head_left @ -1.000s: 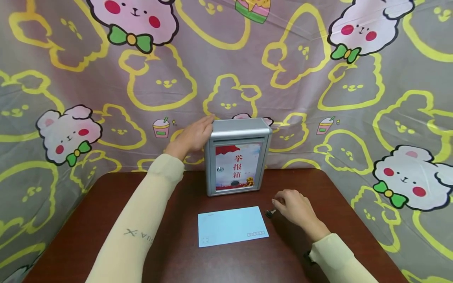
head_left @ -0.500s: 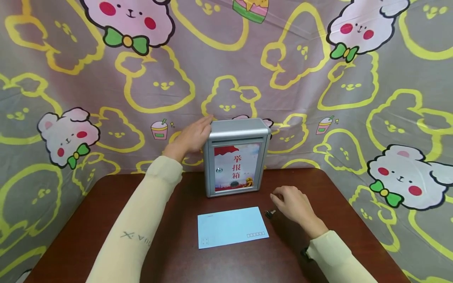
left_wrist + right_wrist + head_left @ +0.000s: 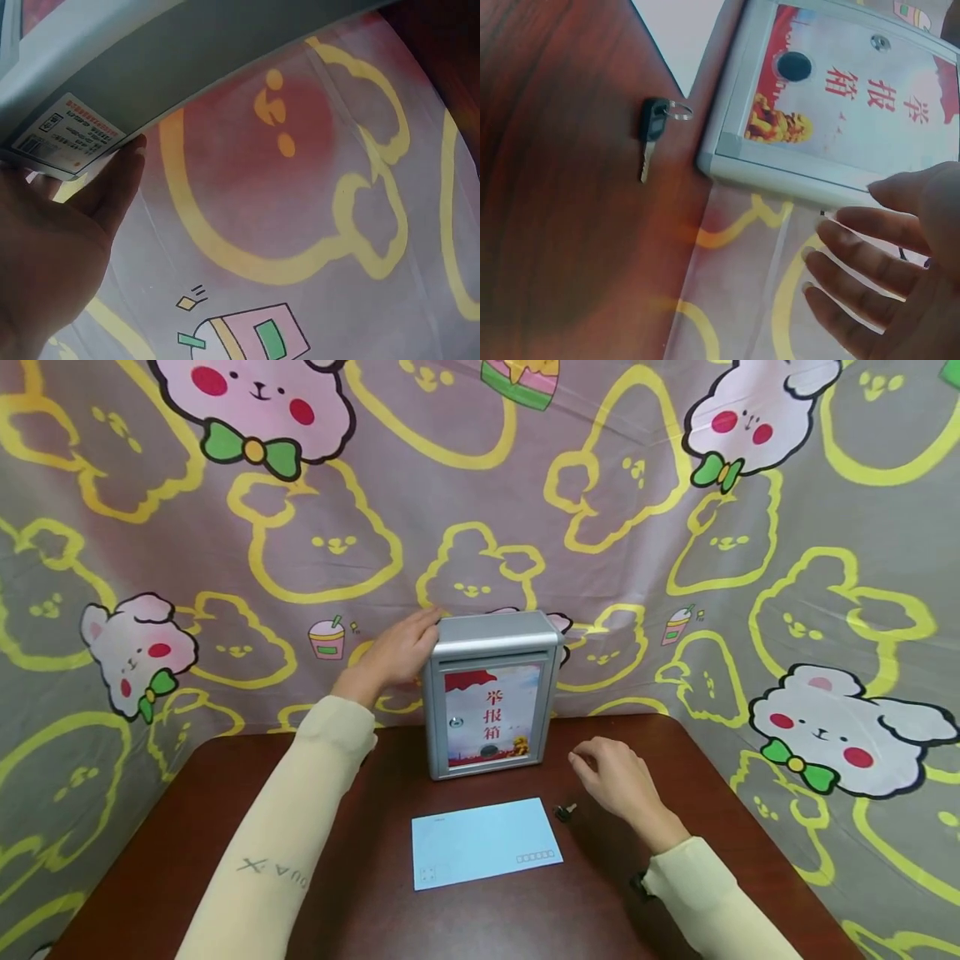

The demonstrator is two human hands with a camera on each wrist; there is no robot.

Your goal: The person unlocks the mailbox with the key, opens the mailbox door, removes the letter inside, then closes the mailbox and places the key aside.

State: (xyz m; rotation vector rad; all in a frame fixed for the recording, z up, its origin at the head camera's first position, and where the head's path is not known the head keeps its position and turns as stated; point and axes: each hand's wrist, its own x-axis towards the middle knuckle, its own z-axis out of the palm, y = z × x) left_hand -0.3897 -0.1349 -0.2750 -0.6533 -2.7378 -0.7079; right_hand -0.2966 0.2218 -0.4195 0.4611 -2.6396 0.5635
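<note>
A silver metal box (image 3: 495,639) with red characters on its front panel and a round lock (image 3: 456,722) stands upright at the back of the table. My left hand (image 3: 397,650) rests against its upper left side, fingers extended; in the left wrist view the fingers (image 3: 120,180) lie beside a white label (image 3: 67,136) on the box. Over the table, right of the box, hovers my right hand (image 3: 617,777), its fingers loosely bent around nothing. A black-headed key (image 3: 655,124) on a metal ring lies on the wood below that hand, apart from it.
A pale blue envelope (image 3: 483,843) lies flat in front of the box, just left of the key. The dark reddish-brown table (image 3: 360,877) reaches back to a patterned cloth (image 3: 615,568) hung behind and at both sides.
My right hand has moved up and away from the key, which now lies fully in sight. The left hand keeps its place on the box. The head view has shifted slightly.
</note>
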